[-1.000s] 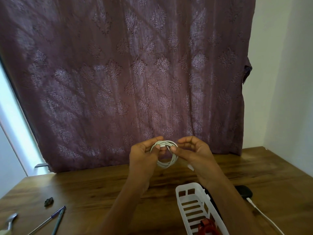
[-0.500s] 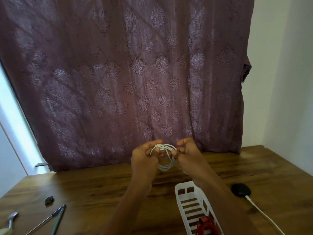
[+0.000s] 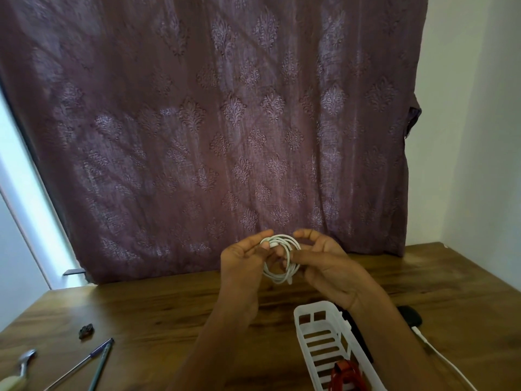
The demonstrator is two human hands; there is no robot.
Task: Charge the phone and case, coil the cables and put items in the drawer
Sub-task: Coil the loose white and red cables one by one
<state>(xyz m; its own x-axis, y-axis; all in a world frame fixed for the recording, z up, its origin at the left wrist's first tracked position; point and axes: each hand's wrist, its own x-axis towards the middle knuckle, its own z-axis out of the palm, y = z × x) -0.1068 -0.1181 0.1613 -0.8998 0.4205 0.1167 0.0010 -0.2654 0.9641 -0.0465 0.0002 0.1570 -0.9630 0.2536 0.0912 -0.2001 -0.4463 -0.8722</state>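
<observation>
A white cable point(image 3: 282, 258) is wound into a small coil and held up above the wooden table point(image 3: 158, 314). My left hand point(image 3: 242, 263) pinches the coil at its upper left, thumb over the strands. My right hand point(image 3: 327, 263) grips the coil's right side with curled fingers. A black case point(image 3: 410, 318) lies on the table at the right with another white cable point(image 3: 439, 359) plugged into it. A dark flat object point(image 3: 356, 334), perhaps the phone, lies partly hidden behind my right forearm.
A white slatted plastic basket point(image 3: 324, 345) stands near the front edge with a red item point(image 3: 345, 376) inside. Two pens point(image 3: 93, 362), a small dark clip point(image 3: 86, 331) and a metal tool point(image 3: 24, 365) lie at the left. A purple curtain point(image 3: 225, 122) hangs behind.
Both hands keep hold of the coil; the right hand's fingers have shifted round its right side, and the coil looks slightly tighter and more turned.
</observation>
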